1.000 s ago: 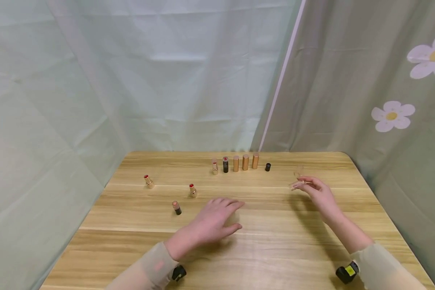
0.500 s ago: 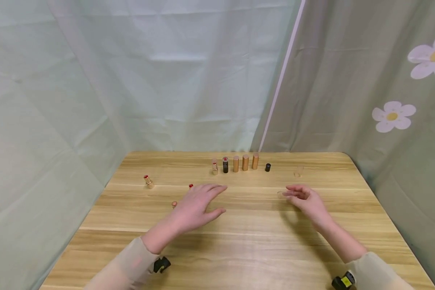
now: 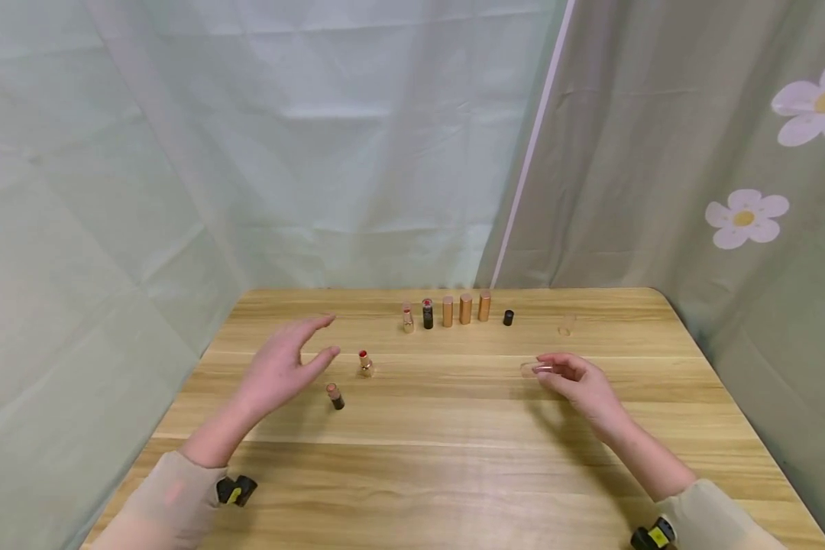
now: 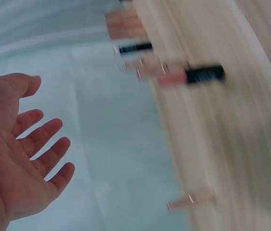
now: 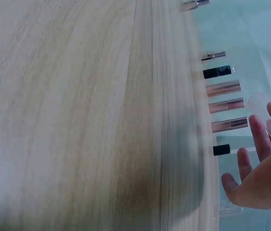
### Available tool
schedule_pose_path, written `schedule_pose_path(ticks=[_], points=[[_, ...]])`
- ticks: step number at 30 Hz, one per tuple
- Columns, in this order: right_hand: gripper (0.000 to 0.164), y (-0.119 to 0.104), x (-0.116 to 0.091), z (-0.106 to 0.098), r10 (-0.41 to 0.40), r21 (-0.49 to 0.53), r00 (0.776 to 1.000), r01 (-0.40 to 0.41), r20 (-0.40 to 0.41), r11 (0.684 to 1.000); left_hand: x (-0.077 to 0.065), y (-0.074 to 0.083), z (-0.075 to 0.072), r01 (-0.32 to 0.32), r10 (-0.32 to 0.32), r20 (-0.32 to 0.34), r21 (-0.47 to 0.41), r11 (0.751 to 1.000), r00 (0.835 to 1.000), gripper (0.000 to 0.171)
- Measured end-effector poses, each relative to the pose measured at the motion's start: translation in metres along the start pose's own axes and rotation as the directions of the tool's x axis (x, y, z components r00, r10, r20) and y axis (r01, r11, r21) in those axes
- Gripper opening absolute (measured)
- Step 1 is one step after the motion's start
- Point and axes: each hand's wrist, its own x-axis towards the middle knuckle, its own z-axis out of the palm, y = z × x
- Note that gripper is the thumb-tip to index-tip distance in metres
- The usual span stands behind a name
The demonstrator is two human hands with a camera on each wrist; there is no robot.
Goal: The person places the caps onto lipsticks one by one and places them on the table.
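Observation:
My left hand (image 3: 275, 367) is held over the left part of the table, thumb and fingers spread, holding nothing. In the head view it hides the leftmost gold lipstick (image 4: 193, 199), which shows in the left wrist view, apart from the fingers. To its right stand an uncapped gold lipstick (image 3: 365, 365) with a red tip and a black-based lipstick (image 3: 335, 397) with a pinkish tip. On the right side, my right hand (image 3: 580, 386) pinches a clear lipstick cap (image 3: 528, 370) between thumb and fingers, the cap's end pointing left above the wood.
Along the table's back stand a gold lipstick (image 3: 408, 319) under a clear cover, a black lipstick (image 3: 428, 314) and three rose-gold tubes (image 3: 465, 309). A black cap (image 3: 508, 318) and another clear cap (image 3: 566, 327) follow to the right. Curtains surround the wooden table (image 3: 440, 466).
My left hand has swept left from the table's middle toward the leftmost gold lipstick, uncovering the other two loose lipsticks. The right hand has shifted left with the clear cap.

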Motion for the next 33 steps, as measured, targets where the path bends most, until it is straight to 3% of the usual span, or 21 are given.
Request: schedule_pose_path(ticks=[6,11,15,19,24,29,33], points=[[0.04,0.0,0.001,0.002,-0.007,-0.029,1.0,0.007,0.004,1.0,-0.015,-0.046,-0.022,0.156,-0.16,-0.059,-0.078,0.985,0.985,0.058],[0.037,-0.002,0.001,0.004,-0.01,-0.072,1.0,0.01,0.009,0.997,-0.028,-0.079,-0.038,0.282,-0.302,-0.057,-0.226,0.932,0.952,0.063],[0.036,-0.002,0.0,0.006,-0.012,-0.066,1.0,0.014,0.021,0.998,-0.03,-0.099,-0.041,0.36,-0.382,-0.021,-0.289,0.887,0.924,0.071],[0.035,0.0,0.001,0.007,-0.009,-0.048,1.0,0.01,0.028,0.999,-0.03,-0.115,-0.035,0.439,-0.443,0.062,-0.311,0.843,0.895,0.076],[0.034,0.001,0.002,0.006,0.001,-0.048,1.0,0.0,0.025,0.999,-0.023,-0.134,-0.015,0.491,-0.466,0.156,-0.263,0.83,0.871,0.077],[0.036,0.0,0.001,0.007,0.01,-0.058,1.0,-0.009,0.022,0.998,-0.011,-0.146,0.008,0.516,-0.477,0.202,-0.258,0.817,0.855,0.077],[0.039,-0.001,0.0,0.008,0.023,-0.056,1.0,-0.022,0.021,0.998,-0.005,-0.149,0.022,0.539,-0.504,0.193,-0.247,0.806,0.842,0.074]])
